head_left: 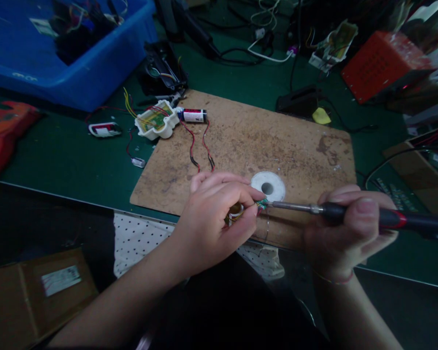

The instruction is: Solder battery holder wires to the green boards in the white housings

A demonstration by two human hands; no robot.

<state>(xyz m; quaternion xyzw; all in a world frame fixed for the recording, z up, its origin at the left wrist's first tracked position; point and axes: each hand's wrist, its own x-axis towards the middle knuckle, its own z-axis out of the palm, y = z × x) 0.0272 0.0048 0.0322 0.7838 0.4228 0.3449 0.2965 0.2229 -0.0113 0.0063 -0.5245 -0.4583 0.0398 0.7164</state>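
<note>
My right hand (354, 223) is closed around the dark handle of a soldering iron (295, 207). The iron points left, and its tip meets a small green circuit board (262, 203). Thumb and fingertips of my left hand (222, 209) pinch that board; a round brownish part with wires (234, 214) shows inside the curl of the fingers, partly hidden. Just behind the board lies a white solder spool (268, 184), with a thin strand of solder wire (267, 226) hanging below it. Red and black wires (193, 150) run from a cylindrical battery (193, 115) toward my left hand.
Under my hands is a brown work board (233, 131) on a green table (248, 73). A white housing with a circuit board (156, 120) sits at its left edge. Around it stand a blue bin (105, 73), a red-orange box (383, 63), a black stand (299, 101) and orange pliers-like handles (10, 126).
</note>
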